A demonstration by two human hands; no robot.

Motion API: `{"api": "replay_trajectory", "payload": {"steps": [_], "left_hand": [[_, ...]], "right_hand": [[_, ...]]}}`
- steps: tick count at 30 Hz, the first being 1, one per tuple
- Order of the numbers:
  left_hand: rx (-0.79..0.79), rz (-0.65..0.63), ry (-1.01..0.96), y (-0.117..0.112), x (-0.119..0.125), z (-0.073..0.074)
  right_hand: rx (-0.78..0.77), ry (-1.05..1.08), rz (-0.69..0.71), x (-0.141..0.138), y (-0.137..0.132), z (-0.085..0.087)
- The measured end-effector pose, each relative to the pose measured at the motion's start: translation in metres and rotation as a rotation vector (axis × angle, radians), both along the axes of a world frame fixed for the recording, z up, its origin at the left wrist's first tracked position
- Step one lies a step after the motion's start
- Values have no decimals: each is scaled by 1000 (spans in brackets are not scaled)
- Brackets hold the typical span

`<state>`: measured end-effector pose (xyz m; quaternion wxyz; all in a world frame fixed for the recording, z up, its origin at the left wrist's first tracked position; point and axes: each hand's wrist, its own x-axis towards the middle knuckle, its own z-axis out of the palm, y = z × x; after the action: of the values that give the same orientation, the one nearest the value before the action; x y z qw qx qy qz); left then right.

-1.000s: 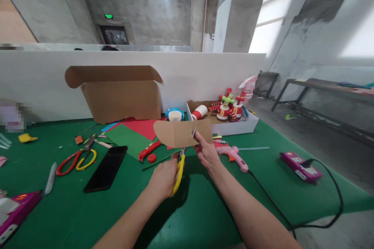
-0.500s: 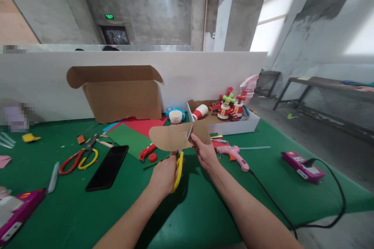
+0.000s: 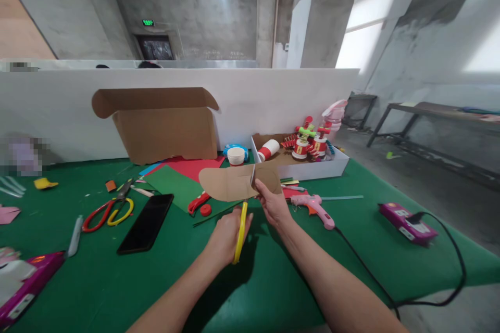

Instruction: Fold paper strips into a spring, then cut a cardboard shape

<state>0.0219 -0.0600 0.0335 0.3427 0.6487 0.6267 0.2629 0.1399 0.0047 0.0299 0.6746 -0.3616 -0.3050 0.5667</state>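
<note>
My left hand (image 3: pixel 225 235) is closed around the handles of scissors (image 3: pixel 240 233); a yellow handle faces me. The scissors' tip reaches the lower edge of a brown cardboard piece (image 3: pixel 223 184), though whether the blades touch it I cannot tell. Its left end is rounded, and a cut or fold shows near its middle. Thumb on top, my right hand (image 3: pixel 273 205) pinches the cardboard at its right part. Just beyond my left hand lie a red-handled tool (image 3: pixel 198 203) and a small red disc (image 3: pixel 205 210) on the green tabletop.
At the left are pliers (image 3: pixel 111 210) and a black phone (image 3: pixel 146 223). An open cardboard box (image 3: pixel 167 135) stands behind. To the right lie a pink glue gun (image 3: pixel 318 208) with its cord, a white tray (image 3: pixel 312 170) of paper-cup figures, and a purple power strip (image 3: pixel 406 223).
My left hand has drawn the scissors slightly down and turned them, so less of the blades overlaps the cardboard. My right hand keeps the cardboard in nearly the same place.
</note>
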Motion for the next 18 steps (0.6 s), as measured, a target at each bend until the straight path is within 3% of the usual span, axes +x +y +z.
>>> {"api": "replay_trajectory", "payload": {"steps": [6,13,18], "left_hand": [[-173,38,-239,-6,11,6],[-93,-43,-299,-1,3,-4],[-109,-38,-387,-5,4,2]], "right_hand": [[62,-37,-46,-1,1,1],[121,-292,17,2,-7,5],[121,-298,19,3,-8,7]]}}
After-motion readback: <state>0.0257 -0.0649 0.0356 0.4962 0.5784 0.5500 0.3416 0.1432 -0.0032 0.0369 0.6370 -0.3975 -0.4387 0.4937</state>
